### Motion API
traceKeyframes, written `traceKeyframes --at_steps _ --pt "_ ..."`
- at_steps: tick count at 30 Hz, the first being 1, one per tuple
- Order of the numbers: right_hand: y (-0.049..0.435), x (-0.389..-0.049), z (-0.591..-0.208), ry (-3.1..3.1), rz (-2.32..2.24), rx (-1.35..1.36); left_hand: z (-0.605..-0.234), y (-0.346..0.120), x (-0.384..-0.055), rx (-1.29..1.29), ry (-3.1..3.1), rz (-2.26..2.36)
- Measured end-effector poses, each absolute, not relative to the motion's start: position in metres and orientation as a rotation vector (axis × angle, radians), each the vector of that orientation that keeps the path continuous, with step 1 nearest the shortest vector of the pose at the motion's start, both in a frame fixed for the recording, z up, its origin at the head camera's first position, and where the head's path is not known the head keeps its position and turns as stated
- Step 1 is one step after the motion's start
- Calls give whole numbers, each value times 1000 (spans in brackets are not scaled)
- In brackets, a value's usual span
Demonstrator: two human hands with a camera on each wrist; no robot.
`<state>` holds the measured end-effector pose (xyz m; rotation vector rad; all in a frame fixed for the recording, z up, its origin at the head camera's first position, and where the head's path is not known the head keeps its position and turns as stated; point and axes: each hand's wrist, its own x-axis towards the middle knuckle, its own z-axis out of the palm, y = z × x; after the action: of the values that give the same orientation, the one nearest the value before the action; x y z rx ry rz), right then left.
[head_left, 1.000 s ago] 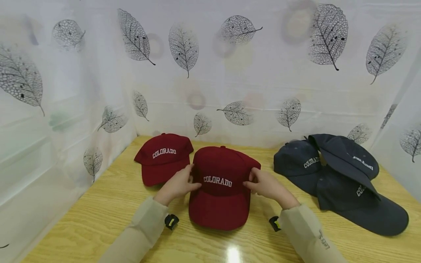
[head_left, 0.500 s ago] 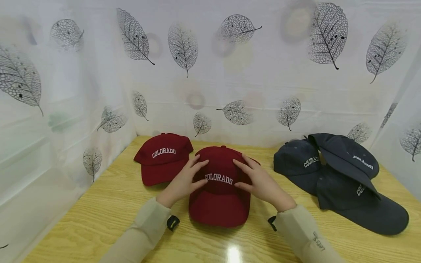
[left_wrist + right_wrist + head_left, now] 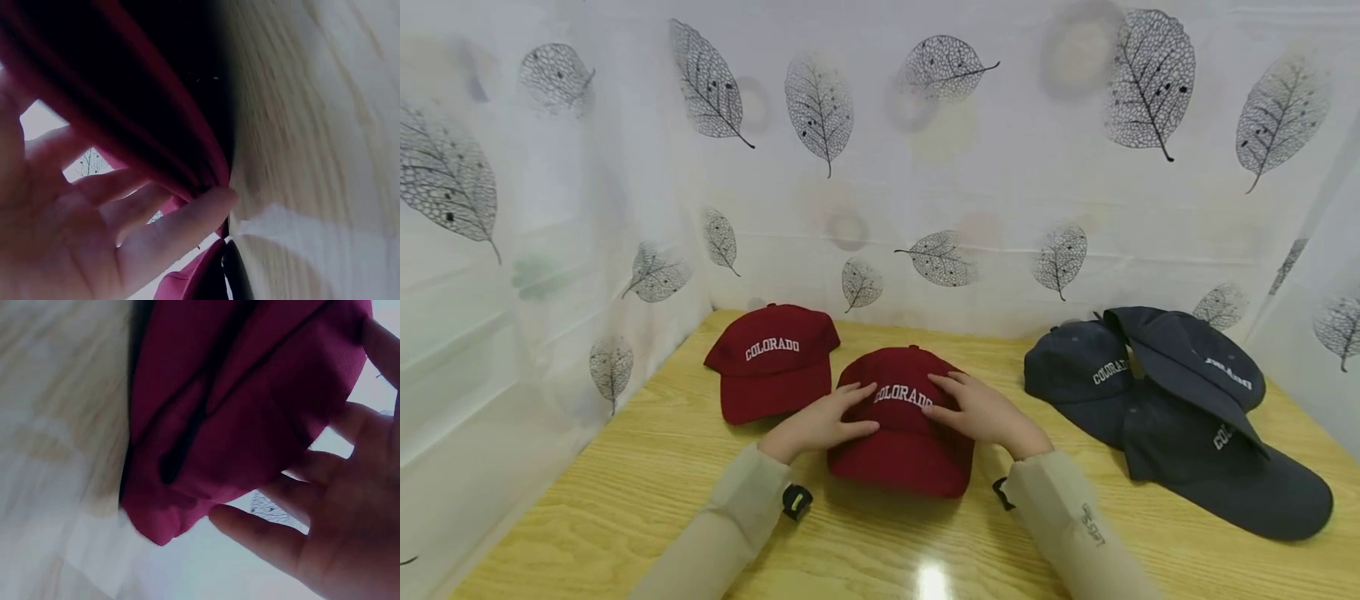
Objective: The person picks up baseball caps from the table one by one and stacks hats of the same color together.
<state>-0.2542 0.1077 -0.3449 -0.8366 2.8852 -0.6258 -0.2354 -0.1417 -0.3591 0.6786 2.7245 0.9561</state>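
Note:
A dark red baseball cap (image 3: 898, 462) lettered COLORADO sits at mid-table, its brim toward me. My left hand (image 3: 820, 423) lies along the left side of the crown, fingers spread, the thumb beside the lettering. On the other side, my right hand (image 3: 985, 410) rests with spread fingers that cover the last letter's edge. In the left wrist view the cap's dark underside and red edge (image 3: 165, 87) show close over the wood, with the thumb at that edge. The right wrist view has fingertips touching the red fabric (image 3: 262, 419).
Another red COLORADO cap (image 3: 775, 367) sits at the back left, close to the left hand. Several navy caps are heaped at the right, one long brim (image 3: 1262, 492) jutting forward. A leaf-printed curtain (image 3: 880, 167) hangs behind the wooden table (image 3: 865, 558).
Both hands have gone from gripping the crown's sides to lying spread on it, then moved lower. The crown now sits lower, and the brim's front edge has shifted away from me.

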Motion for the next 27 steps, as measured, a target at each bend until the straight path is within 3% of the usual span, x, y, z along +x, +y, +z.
traceKeyframes --at_steps 14,27 --pt "104 -251 -351 2792 -582 -854 -359 -142 -225 636 2723 871" --pt "122 -241 -349 2754 -960 -847 -346 -147 -219 667 2731 863"
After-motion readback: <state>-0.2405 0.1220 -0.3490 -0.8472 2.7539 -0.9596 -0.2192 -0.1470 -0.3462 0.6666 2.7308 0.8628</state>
